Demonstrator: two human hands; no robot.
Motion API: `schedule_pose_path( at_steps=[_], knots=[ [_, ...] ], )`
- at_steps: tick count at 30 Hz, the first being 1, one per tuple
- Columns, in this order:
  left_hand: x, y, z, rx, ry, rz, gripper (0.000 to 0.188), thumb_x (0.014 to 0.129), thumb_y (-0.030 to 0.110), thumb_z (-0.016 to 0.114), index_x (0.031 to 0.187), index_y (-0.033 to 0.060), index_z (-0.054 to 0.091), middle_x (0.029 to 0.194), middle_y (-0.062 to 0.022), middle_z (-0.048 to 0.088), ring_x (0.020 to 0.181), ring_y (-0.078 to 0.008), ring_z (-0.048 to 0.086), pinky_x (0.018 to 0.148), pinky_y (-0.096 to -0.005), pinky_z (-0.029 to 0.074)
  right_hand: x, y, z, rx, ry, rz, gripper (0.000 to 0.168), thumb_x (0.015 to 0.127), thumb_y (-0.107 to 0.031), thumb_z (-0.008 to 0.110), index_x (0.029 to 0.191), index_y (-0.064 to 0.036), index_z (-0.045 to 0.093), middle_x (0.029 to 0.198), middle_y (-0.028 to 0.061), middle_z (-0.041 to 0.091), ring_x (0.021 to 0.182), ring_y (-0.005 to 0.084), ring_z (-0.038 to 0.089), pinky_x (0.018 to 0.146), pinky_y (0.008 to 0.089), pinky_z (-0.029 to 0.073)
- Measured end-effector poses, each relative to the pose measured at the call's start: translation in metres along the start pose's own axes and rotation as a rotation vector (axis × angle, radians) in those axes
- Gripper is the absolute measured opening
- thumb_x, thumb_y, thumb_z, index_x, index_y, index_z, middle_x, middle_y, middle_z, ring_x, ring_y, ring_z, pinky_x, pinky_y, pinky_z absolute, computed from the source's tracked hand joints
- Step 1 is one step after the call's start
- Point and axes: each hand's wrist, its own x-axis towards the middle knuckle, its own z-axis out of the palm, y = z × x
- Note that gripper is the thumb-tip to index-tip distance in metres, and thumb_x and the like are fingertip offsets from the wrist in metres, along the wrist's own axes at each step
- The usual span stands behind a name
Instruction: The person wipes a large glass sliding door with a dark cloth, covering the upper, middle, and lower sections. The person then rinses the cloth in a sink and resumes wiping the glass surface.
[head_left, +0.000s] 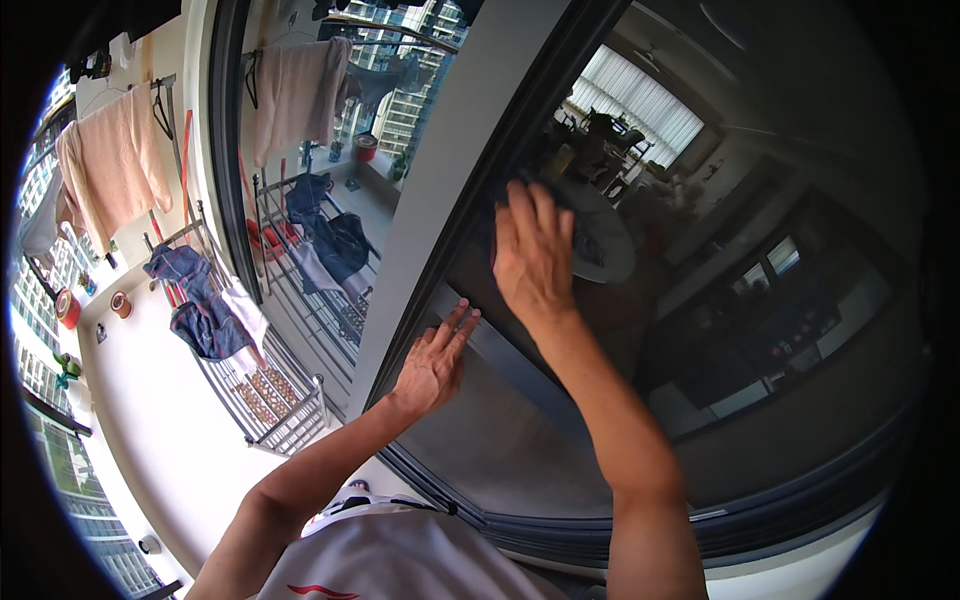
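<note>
Dark glass in a sliding door fills the space before me. My right hand presses against this pane with its fingers close together. A dark cloth appears under that hand, its edge showing beside the palm; most of it is hidden and blends into the glass. Lower and to the left, my left hand rests its fingertips by a grey strip seen at the pane. Two of its fingers are stretched out, and it holds nothing. The door's dark upright frame runs along the left of both hands.
Left of me, a metal rack on the balcony carries a dark blue garment. A pink towel hangs beyond it. Flower pots stand along the ledge. The door track crosses near my feet. Reflections and indoor furniture overlap in the glass.
</note>
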Motion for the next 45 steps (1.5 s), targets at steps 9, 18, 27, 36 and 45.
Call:
schedule_pose_path(
  at_steps=[9, 18, 27, 36, 45],
  knots=[
    [-0.067, -0.019, -0.002, -0.246, -0.087, -0.015, 0.046, 0.081, -0.002, 0.066, 0.127, 0.0033, 0.06, 0.12, -0.018, 0.063, 0.108, -0.0395, 0.059, 0.096, -0.0435, 0.05, -0.095, -0.061, 0.043, 0.223, -0.304, -0.094, 0.025, 0.092, -0.016, 0.06, 0.103, 0.002, 0.074, 0.124, 0.0149, 0.065, 0.122, 0.0275, 0.055, 0.097, 0.0382, 0.044],
    [-0.387, -0.141, -0.03, -0.173, -0.463, -0.701, 0.028, 0.093, 0.003, 0.057, 0.118, 0.0097, 0.069, 0.102, -0.0136, 0.075, 0.097, -0.0305, 0.073, 0.082, -0.0392, 0.059, 0.023, 0.081, -0.068, -0.156, 0.368, 0.119, 0.021, 0.088, -0.007, 0.064, 0.107, -0.004, 0.073, 0.124, 0.0098, 0.064, 0.115, 0.0292, 0.058, 0.086, 0.0445, 0.044],
    [-0.609, -0.208, -0.074, 0.022, -1.155, -1.51, 0.044, 0.086, 0.025, 0.07, 0.129, 0.0164, 0.066, 0.107, -0.0077, 0.075, 0.095, -0.0215, 0.071, 0.083, -0.0339, 0.058, -0.141, -0.054, -0.006, 0.185, -0.291, -0.004, 0.033, 0.097, -0.018, 0.056, 0.12, 0.001, 0.07, 0.138, 0.0124, 0.059, 0.134, 0.026, 0.049, 0.11, 0.039, 0.04],
    [-0.431, -0.19, -0.025, -0.239, -0.784, -1.154, 0.044, 0.088, 0.005, 0.067, 0.131, 0.003, 0.059, 0.1, -0.0165, 0.072, 0.077, -0.0225, 0.071, 0.061, -0.0361, 0.058, -0.159, -0.068, -0.029, 0.167, -0.366, 0.161, 0.035, 0.095, -0.02, 0.059, 0.124, -0.004, 0.07, 0.142, 0.0122, 0.054, 0.134, 0.0271, 0.047, 0.11, 0.0423, 0.039],
    [-0.444, -0.233, 0.008, -0.184, -0.952, -0.921, 0.052, 0.089, 0.044, 0.077, 0.119, 0.0025, 0.068, 0.1, -0.0251, 0.074, 0.095, -0.0289, 0.073, 0.075, -0.0404, 0.057, -0.324, -0.048, -0.145, 0.028, -0.22, 0.559, 0.032, 0.087, -0.014, 0.075, 0.119, -0.011, 0.072, 0.138, 0.01, 0.058, 0.122, 0.0268, 0.054, 0.092, 0.0434, 0.04]
  ],
)
